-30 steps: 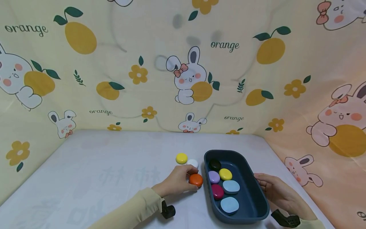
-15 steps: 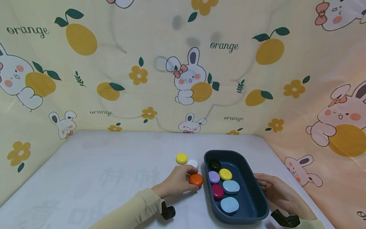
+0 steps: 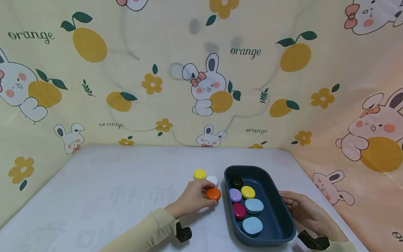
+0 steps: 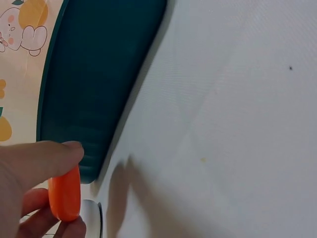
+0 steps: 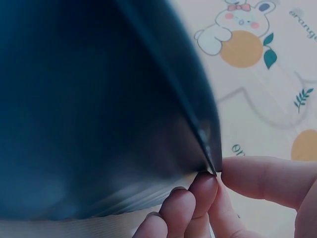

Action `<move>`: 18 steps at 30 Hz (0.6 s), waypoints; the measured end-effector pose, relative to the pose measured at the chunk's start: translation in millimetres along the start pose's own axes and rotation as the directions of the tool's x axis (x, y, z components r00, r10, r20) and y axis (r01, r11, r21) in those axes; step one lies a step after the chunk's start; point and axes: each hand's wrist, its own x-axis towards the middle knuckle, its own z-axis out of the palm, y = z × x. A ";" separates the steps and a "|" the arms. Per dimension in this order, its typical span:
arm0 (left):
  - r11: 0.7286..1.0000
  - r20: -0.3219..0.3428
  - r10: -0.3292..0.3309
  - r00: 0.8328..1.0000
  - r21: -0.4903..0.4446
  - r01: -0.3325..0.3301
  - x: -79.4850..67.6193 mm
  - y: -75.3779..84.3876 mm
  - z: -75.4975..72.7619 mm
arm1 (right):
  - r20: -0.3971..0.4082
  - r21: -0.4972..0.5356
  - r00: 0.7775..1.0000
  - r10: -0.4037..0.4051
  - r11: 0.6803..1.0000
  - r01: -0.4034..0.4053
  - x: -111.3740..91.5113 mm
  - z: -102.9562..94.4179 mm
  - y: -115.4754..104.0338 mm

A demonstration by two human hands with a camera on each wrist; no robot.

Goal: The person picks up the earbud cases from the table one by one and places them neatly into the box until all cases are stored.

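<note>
On the desk [image 3: 126,182] I see the dark blue tray [image 3: 274,210] at right, the right hand [image 3: 311,213] pinching its right side. The left hand [image 3: 191,199] is clamped on the orange piece [image 3: 213,194], between thumb and fingertips, left of the tray, nearer than the white piece [image 3: 212,180].

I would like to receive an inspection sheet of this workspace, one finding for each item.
Surface: white table; a small dark speck in the left wrist view.
Job's things: blue tray containing black piece, lilac piece, yellow piece, red piece, two light-blue pieces; outside, orange piece, white piece, second yellow piece.
Clutter: nothing seen.
Hands: left hand grips the orange piece; right hand holds the tray's right side.
Cables: nothing seen.
Surroundings: cloth backdrop printed with rabbits, fruit and flowers.
</note>
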 end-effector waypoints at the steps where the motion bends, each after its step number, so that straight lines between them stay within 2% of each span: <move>1: 1.000 -0.006 -0.001 1.000 0.000 0.001 -0.3 0.7 -0.3 | 0.000 0.001 1.000 0.000 1.000 0.000 -0.1 0.1 -0.1; 6: 1.000 -0.026 -0.006 1.000 -0.010 0.006 -0.6 6.0 -1.9 | -0.001 0.006 1.000 0.004 1.000 -0.004 -0.3 -0.2 -0.6; 13: 0.995 -0.078 0.097 0.992 0.026 -0.095 1.5 10.9 -3.0 | 0.002 0.002 1.000 0.004 1.000 -0.004 -0.1 -0.9 0.0; 18: 0.994 -0.096 0.107 0.990 0.025 -0.105 2.1 17.8 -3.2 | 0.007 0.006 1.000 0.000 1.000 0.000 0.0 -1.0 0.4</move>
